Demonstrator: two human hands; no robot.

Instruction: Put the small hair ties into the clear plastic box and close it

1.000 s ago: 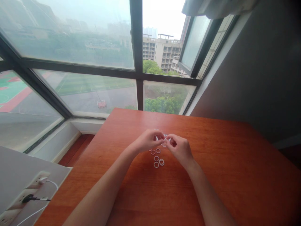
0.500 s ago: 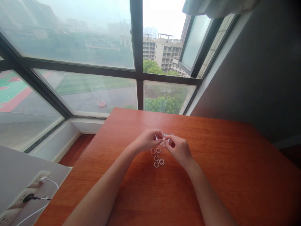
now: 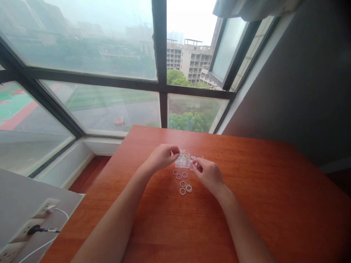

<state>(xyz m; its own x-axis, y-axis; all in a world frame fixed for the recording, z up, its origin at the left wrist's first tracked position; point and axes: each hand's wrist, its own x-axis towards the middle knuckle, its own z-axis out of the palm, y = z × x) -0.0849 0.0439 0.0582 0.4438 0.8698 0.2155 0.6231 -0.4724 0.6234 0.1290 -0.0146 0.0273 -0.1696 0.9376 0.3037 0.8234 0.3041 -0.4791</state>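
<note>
A small clear plastic box (image 3: pixel 186 165) stands in the middle of the table with its clear lid (image 3: pixel 197 157) open to the right. In it lie pale rings and yellowish rings (image 3: pixel 186 155). My left hand (image 3: pixel 161 157) is at the box's left side, thumb and fingertips together at its rim; what they hold, if anything, I cannot make out. On the right, my right hand (image 3: pixel 210 171) pinches in front of the lid, its fingertips on something too small to name. Several thin whitish rings (image 3: pixel 182 184) lie loose on the table below the box, two of them overlapping.
The reddish-brown wooden table (image 3: pixel 260 190) reaches up to the windows. A dark window frame (image 3: pixel 162 109) stands behind its far edge, and a grey wall (image 3: pixel 287 84) rises to the right. Low at left, a wall socket strip (image 3: pixel 23 230) holds plugs with cables.
My left hand has moved left, away from my right hand, uncovering the box and its rings. My right hand has stayed almost still, its fingers closed.
</note>
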